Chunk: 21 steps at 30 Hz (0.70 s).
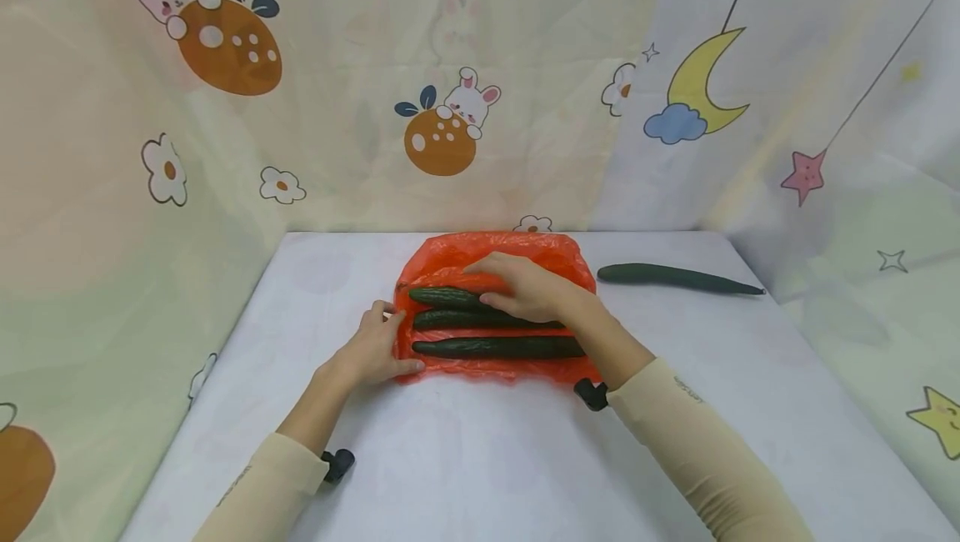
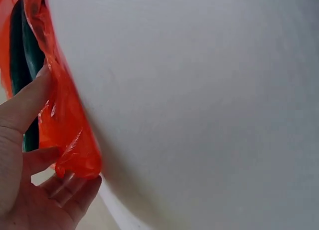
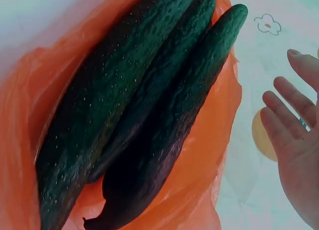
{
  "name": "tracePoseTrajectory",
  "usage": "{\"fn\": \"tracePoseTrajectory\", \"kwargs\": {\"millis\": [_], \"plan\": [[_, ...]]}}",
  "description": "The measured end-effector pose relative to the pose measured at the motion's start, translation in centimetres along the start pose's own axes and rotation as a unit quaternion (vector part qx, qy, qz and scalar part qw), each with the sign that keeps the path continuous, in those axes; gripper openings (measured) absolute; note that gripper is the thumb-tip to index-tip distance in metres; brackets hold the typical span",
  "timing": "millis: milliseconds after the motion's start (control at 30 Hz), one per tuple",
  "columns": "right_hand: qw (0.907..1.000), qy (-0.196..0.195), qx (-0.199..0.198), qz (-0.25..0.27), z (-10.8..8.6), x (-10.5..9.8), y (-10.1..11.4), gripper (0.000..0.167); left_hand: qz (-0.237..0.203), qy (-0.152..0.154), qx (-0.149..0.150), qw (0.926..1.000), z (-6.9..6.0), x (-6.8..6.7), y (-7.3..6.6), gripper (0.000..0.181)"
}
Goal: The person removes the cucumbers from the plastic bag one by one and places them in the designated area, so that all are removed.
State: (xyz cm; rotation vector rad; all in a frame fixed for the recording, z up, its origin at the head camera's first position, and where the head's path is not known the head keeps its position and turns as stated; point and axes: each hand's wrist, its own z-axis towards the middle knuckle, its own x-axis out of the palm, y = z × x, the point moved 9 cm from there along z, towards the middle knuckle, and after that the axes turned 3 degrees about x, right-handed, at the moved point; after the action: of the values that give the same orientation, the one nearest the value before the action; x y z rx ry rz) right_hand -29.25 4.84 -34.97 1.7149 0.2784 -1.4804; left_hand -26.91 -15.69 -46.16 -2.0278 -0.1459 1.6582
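A red plastic bag (image 1: pixel 495 371) lies spread on the table with three dark green cucumbers on it, side by side: a back cucumber (image 1: pixel 442 297), a middle cucumber (image 1: pixel 450 320) and a front cucumber (image 1: pixel 498 348). At the bag's left edge, my left hand (image 1: pixel 378 346) holds the rim, thumb and fingers spread along it; the left wrist view shows red film (image 2: pixel 75 135) between the fingers. My right hand (image 1: pixel 528 288) hovers over the right part of the back cucumbers, fingers extended. The right wrist view shows that hand (image 3: pixel 299 120) apart from the cucumbers (image 3: pixel 119 90), holding nothing.
Another cucumber (image 1: pixel 678 277) lies on the white table (image 1: pixel 480 467) to the right of the bag, near the back edge. A printed cloth (image 1: pixel 337 133) with rabbits and flowers hangs behind and along both sides.
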Motion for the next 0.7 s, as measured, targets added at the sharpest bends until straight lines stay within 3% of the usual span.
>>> {"fn": "tracePoseTrajectory", "kwargs": {"millis": [300, 700], "plan": [[0.9999, 0.017, 0.002, -0.001, 1.1, 1.2, 0.0, 0.051, 0.006, 0.036, 0.0, 0.9993, -0.2, -0.8, -0.5, 0.092], [0.9995, 0.025, 0.016, 0.007, 1.6, 2.7, -0.9, 0.054, -0.009, 0.031, 0.028, 0.9991, -0.4, -0.6, -0.9, 0.1]]}}
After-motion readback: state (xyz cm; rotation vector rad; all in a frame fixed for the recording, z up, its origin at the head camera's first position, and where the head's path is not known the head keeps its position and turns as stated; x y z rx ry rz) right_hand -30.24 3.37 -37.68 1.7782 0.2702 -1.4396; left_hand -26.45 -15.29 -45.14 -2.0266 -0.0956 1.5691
